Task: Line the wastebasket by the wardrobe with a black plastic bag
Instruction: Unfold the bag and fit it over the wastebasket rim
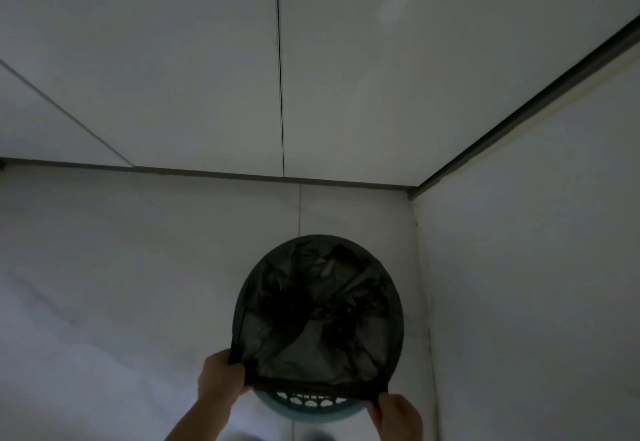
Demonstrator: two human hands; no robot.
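A round teal wastebasket (311, 407) with a perforated wall stands on the floor low in the head view. A thin black plastic bag (311, 309) is stretched over most of its rim and sags crumpled inside. The near stretch of the bag's edge is held up off the rim, so the teal wall shows below it. My left hand (219, 380) pinches that edge at the near left. My right hand (398, 414) pinches it at the near right.
White wardrobe doors (207, 77) with a dark vertical seam rise behind the basket. A white wall or panel (536, 284) stands close on the right. Pale tiled floor (121, 284) stretches to the left. The light is dim.
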